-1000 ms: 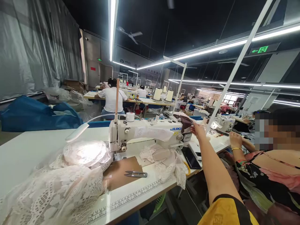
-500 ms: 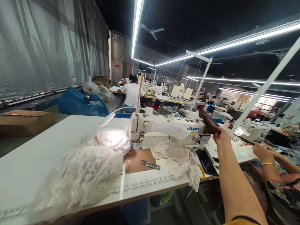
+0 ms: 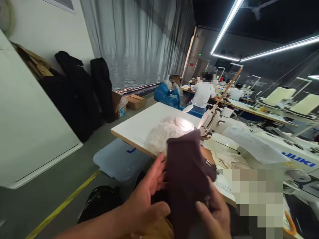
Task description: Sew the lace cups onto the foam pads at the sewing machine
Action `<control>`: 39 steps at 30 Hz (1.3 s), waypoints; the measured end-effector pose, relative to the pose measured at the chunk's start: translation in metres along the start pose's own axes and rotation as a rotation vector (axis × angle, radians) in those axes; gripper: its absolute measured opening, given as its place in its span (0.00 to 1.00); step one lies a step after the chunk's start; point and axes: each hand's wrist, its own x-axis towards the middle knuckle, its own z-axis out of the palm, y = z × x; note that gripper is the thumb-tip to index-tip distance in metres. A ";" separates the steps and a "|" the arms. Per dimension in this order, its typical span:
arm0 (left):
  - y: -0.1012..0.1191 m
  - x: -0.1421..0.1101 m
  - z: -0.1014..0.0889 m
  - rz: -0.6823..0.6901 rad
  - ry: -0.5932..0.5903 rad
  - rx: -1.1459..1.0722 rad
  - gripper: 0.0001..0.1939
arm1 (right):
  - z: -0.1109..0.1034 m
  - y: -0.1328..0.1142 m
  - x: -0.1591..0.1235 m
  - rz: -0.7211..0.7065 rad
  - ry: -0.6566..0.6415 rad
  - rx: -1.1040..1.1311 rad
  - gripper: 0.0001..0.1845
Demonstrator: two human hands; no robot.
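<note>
A dark maroon piece of folded cloth [image 3: 185,169] hangs in front of me, above the near edge of the sewing table. My right hand [image 3: 215,210] grips its right side, thumb on the near face and fingers behind. Beside its left edge is my left hand [image 3: 152,189], fingers stretched and thumb apart; whether the fingertips touch the cloth is unclear. White lace fabric [image 3: 161,132] lies heaped on the table under the lamp. The cloth partly covers a brown patch [image 3: 207,154] by the needle area of the sewing machine [image 3: 269,146].
The white tabletop [image 3: 139,122] ends at a corner on the left. Below it stands a translucent plastic bin [image 3: 119,162] on the floor. Cardboard boxes [image 3: 136,101] and a blue bag [image 3: 166,94] lie beyond. Orange-handled scissors [image 3: 290,224] are at lower right. A person in white [image 3: 201,91] sits ahead.
My view has swung left. The maroon cloth has come from the machine's right end to in front of me, still in my right hand. My left hand has come into view.
</note>
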 end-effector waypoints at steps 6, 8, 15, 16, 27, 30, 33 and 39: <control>-0.036 0.003 -0.032 -0.022 0.854 -0.039 0.20 | 0.122 0.019 0.023 -0.172 -0.534 -0.109 0.42; -0.050 -0.014 -0.049 -0.093 1.025 -0.065 0.20 | 0.139 0.025 0.023 -0.132 -0.619 -0.034 0.39; -0.059 -0.042 -0.064 -0.124 1.166 -0.048 0.21 | 0.160 0.040 0.026 0.092 -0.677 0.293 0.35; -0.056 -0.045 -0.070 -0.136 1.142 -0.059 0.20 | 0.161 0.041 0.028 0.137 -0.675 0.351 0.35; -0.057 -0.128 -0.159 -0.499 0.714 0.571 0.16 | 0.180 0.051 0.024 0.289 -0.687 0.426 0.34; -0.070 -0.108 -0.136 -0.350 0.689 0.028 0.29 | 0.185 0.052 0.017 0.318 -0.712 0.439 0.34; -0.074 -0.080 -0.118 -0.223 0.629 -0.438 0.41 | 0.192 0.053 0.012 0.336 -0.733 0.467 0.36; -0.068 -0.068 -0.114 -0.195 0.442 -0.838 0.50 | 0.201 0.057 0.008 0.335 -0.810 0.425 0.37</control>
